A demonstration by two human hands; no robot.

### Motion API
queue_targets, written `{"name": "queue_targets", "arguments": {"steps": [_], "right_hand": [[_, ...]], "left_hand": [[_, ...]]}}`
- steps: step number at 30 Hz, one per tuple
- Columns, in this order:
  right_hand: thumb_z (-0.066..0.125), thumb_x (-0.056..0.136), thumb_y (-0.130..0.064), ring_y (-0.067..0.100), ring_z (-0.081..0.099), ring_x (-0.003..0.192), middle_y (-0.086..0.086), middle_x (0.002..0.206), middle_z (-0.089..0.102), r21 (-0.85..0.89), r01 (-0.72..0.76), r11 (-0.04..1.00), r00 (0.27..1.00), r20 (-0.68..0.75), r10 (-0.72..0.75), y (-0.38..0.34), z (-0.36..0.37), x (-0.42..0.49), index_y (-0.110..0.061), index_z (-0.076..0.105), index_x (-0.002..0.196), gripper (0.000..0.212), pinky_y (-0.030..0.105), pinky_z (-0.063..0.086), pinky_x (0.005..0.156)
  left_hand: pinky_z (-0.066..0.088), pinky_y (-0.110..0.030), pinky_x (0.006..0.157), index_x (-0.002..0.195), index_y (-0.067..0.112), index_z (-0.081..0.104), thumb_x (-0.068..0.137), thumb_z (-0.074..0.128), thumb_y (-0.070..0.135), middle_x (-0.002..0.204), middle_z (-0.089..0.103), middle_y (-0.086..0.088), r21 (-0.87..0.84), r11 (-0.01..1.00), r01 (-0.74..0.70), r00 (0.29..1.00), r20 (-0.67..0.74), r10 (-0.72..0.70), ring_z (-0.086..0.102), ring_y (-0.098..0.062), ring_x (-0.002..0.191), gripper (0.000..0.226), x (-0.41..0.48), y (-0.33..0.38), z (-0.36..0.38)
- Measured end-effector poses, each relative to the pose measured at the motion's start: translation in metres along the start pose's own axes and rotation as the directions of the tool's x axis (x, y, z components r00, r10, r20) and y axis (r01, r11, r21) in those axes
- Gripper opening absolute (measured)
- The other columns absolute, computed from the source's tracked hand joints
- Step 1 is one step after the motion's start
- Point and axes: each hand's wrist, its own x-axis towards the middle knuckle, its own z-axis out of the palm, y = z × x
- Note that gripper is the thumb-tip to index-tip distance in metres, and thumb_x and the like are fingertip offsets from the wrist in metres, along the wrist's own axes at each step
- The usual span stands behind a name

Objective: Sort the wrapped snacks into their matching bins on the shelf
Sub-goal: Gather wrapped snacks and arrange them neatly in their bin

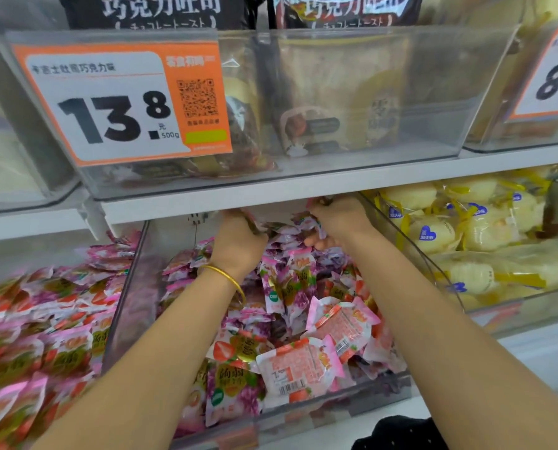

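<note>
A clear middle bin [336, 407] on the lower shelf holds mixed wrapped snacks: purple grape packs [287, 280] and pink strawberry packs [303, 365]. Both my arms reach deep into its back under the upper shelf. My left hand [238, 241], with a gold bangle at the wrist, grips snack packs at the back of the pile. My right hand [339, 219] holds a purple-pink pack [310, 222] with its fingers curled round it. The fingertips of both hands are partly hidden by the shelf edge and the wrappers.
The left bin [43, 319] is full of pink strawberry packs. The right bin [498, 303] holds yellow-wrapped pale cakes. The white upper shelf [303, 186] hangs low over my hands, carrying a clear bin [433, 92] with an orange 13.8 price tag [121, 102].
</note>
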Motion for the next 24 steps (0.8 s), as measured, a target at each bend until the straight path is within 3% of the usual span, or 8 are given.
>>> {"name": "queue_targets", "arguments": {"steps": [2, 4, 7, 12, 15, 20, 22, 24], "right_hand": [[0.043, 0.099, -0.033, 0.028, 0.069, 0.061, 0.021, 0.078, 0.064, -0.225, 0.085, 0.971, 0.995, -0.036, -0.095, 0.004, 0.002, 0.001, 0.002, 0.050, 0.104, 0.036, 0.037, 0.058, 0.059], [0.040, 0.098, -0.038, 0.036, 0.067, 0.086, 0.025, 0.093, 0.065, -0.391, 0.142, 0.909, 0.985, -0.038, -0.171, 0.007, 0.006, 0.001, -0.003, 0.049, 0.094, 0.036, 0.047, 0.055, 0.078], [0.037, 0.098, -0.040, 0.030, 0.060, 0.104, 0.027, 0.101, 0.062, -0.391, 0.130, 0.911, 0.987, -0.035, -0.156, 0.005, 0.007, -0.001, -0.004, 0.048, 0.095, 0.038, 0.050, 0.052, 0.085], [0.044, 0.097, -0.025, 0.040, 0.068, 0.068, 0.006, 0.070, 0.055, -0.100, 0.119, 0.988, 0.988, -0.087, -0.128, 0.001, -0.005, -0.013, -0.008, 0.048, 0.093, 0.018, 0.049, 0.058, 0.067], [0.045, 0.096, -0.013, 0.038, 0.067, 0.067, 0.010, 0.070, 0.059, -0.059, 0.141, 0.988, 0.979, -0.140, -0.149, 0.005, -0.006, -0.013, -0.007, 0.052, 0.083, 0.016, 0.044, 0.055, 0.064], [0.056, 0.093, -0.017, 0.007, 0.055, 0.050, 0.004, 0.072, 0.059, 0.050, 0.231, 0.972, 0.967, -0.124, -0.224, 0.003, 0.000, -0.008, -0.008, 0.059, 0.087, 0.012, 0.019, 0.043, 0.047], [0.061, 0.090, -0.017, 0.004, 0.053, 0.054, -0.001, 0.070, 0.058, 0.003, 0.247, 0.969, 0.969, 0.027, -0.247, 0.003, 0.004, -0.012, -0.007, 0.063, 0.090, 0.011, 0.017, 0.044, 0.053], [0.066, 0.086, -0.018, 0.012, 0.054, 0.075, 0.000, 0.080, 0.058, -0.252, 0.341, 0.906, 0.940, 0.107, -0.324, 0.005, 0.006, -0.010, -0.006, 0.064, 0.089, 0.012, 0.021, 0.042, 0.071]], "left_hand": [[0.041, -0.028, 0.078, 0.101, 0.002, 0.048, 0.087, 0.056, -0.003, 0.084, 0.047, -0.007, 0.001, 1.000, -0.012, 1.000, -0.027, 0.012, 0.047, -0.020, 0.088, 0.017, -0.001, -0.007, -0.002], [0.042, -0.029, 0.087, 0.126, -0.005, 0.042, 0.087, 0.059, 0.004, 0.103, 0.058, -0.020, 0.047, 0.999, 0.003, 0.999, -0.032, -0.002, 0.055, -0.028, 0.101, 0.043, 0.000, -0.014, -0.004], [0.037, -0.037, 0.100, 0.121, -0.002, 0.054, 0.090, 0.059, 0.023, 0.118, 0.060, -0.020, 0.244, 0.970, 0.004, 1.000, -0.028, 0.003, 0.052, -0.035, 0.114, 0.040, 0.002, -0.021, -0.007], [0.042, -0.041, 0.098, 0.115, 0.005, 0.061, 0.093, 0.054, 0.029, 0.115, 0.064, -0.016, 0.308, 0.951, -0.015, 0.999, -0.028, 0.025, 0.054, -0.036, 0.113, 0.034, 0.004, -0.030, -0.010], [0.039, -0.033, 0.093, 0.098, 0.013, 0.067, 0.092, 0.049, 0.010, 0.103, 0.067, -0.012, 0.282, 0.952, -0.117, 0.979, -0.128, 0.158, 0.057, -0.033, 0.102, 0.019, 0.000, -0.036, -0.012], [0.047, -0.045, 0.095, 0.113, 0.004, 0.062, 0.079, 0.042, -0.013, 0.116, 0.064, -0.019, 0.037, 0.999, -0.023, 0.963, -0.266, 0.032, 0.058, -0.035, 0.110, 0.043, 0.000, -0.049, -0.026], [0.049, -0.046, 0.092, 0.120, 0.003, 0.054, 0.079, 0.040, -0.015, 0.115, 0.063, -0.021, -0.023, 0.999, 0.039, 0.978, -0.205, -0.043, 0.058, -0.036, 0.109, 0.047, -0.005, -0.052, -0.024], [0.049, -0.044, 0.092, 0.125, 0.002, 0.049, 0.079, 0.037, -0.018, 0.118, 0.061, -0.024, -0.061, 0.997, 0.044, 0.986, -0.159, -0.053, 0.057, -0.036, 0.111, 0.051, -0.009, -0.052, -0.021]]}}
